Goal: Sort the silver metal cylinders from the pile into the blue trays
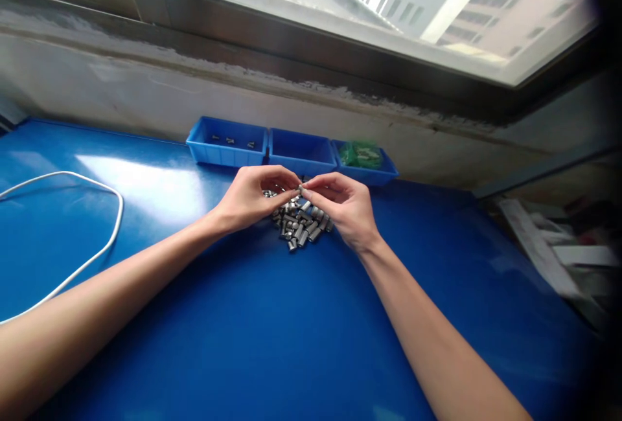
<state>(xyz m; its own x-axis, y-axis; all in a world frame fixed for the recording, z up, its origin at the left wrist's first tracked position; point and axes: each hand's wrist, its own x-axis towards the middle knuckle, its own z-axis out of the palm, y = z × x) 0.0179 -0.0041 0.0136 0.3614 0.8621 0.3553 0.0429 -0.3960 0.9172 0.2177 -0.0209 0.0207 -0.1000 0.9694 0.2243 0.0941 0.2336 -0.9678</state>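
Note:
Fingertips of my left hand [257, 195] and my right hand [343, 204] meet over a heap of small metal cylinders [304, 230]. Both hands are closed in a pinch on one small metal piece [300, 189], mostly covered by the fingers, so its exact kind is unclear. The heap lies on the blue tabletop right under the hands, and part of it is hidden behind them. Some of its pieces look like plain metal sleeves or standoffs.
Behind the hands stand three joined blue bins: the left bin [226, 154] holds a few small screws, the middle bin [301, 160] sits beside it, and the right bin has a green bag [360, 155]. A white cable [119, 214] curves across the left. Clutter [573, 256] lies at right.

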